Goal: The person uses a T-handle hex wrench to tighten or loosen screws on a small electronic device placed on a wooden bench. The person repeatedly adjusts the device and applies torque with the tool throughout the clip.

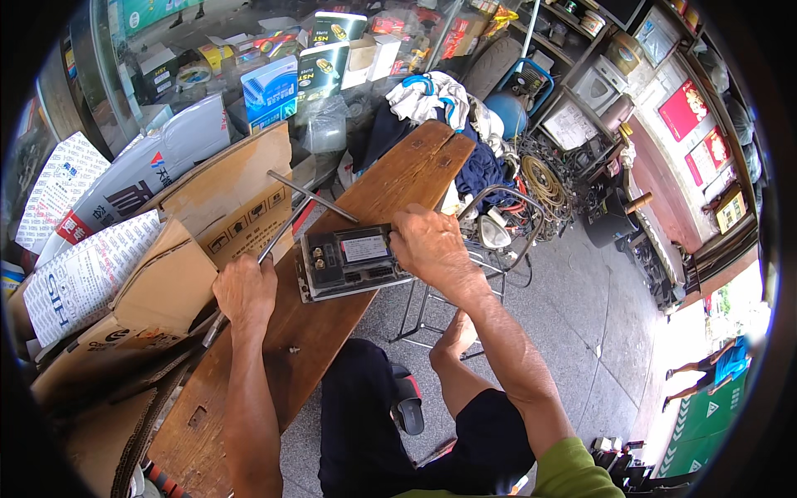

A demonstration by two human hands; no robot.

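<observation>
My left hand (pixel 245 292) is closed round the shaft of a long metal T-handle wrench (pixel 286 228), whose crossbar extends over the wooden bench (pixel 423 166). My right hand (pixel 427 249) grips the right end of a black electronic unit (pixel 336 280) with a pale label and brass-coloured terminals on its left part. The unit sits tilted across the bench's right edge; the fingertips of my right hand are partly hidden. A small metal bolt (pixel 294 349) lies on the bench below the unit.
Cardboard boxes (pixel 154 299) crowd the bench's left side. A metal-framed stool (pixel 490 270) is beside the bench; clothes (pixel 427 100) are heaped beyond it. Coiled hoses (pixel 544 187) and a black bucket (pixel 606 220) are farther right. A person (pixel 718 365) in blue is at far right.
</observation>
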